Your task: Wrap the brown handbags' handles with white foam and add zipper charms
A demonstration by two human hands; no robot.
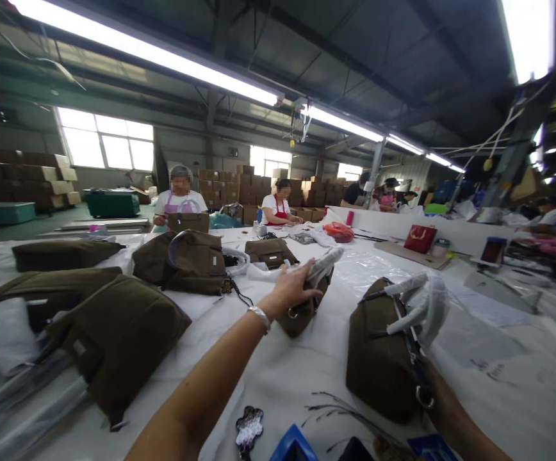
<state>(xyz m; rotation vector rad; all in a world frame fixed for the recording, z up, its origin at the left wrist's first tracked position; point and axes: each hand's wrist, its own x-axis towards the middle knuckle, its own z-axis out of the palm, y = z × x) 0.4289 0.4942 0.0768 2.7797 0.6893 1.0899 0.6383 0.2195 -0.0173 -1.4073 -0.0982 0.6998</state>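
My left hand [290,291] reaches forward to a small dark olive handbag [302,318], its fingers bent over the bag's wrapped handle [325,264]. On the right stands another olive handbag [378,352] with dark trim, metal rings and handles wrapped in white film [422,301]. My right hand [432,378] grips this bag's right side, its fingers largely hidden behind it. Between my arms lies a flower-shaped sequined charm [249,428]. Several thin dark cords [340,410] and a blue object [293,445] are near the table's front edge.
More olive handbags [129,333] lie on the left and farther back [182,259] on the white-covered table [278,378]. Co-workers [278,205] sit across. A red box [419,238], a jar [440,247] and orange plastic [338,231] are at the back right.
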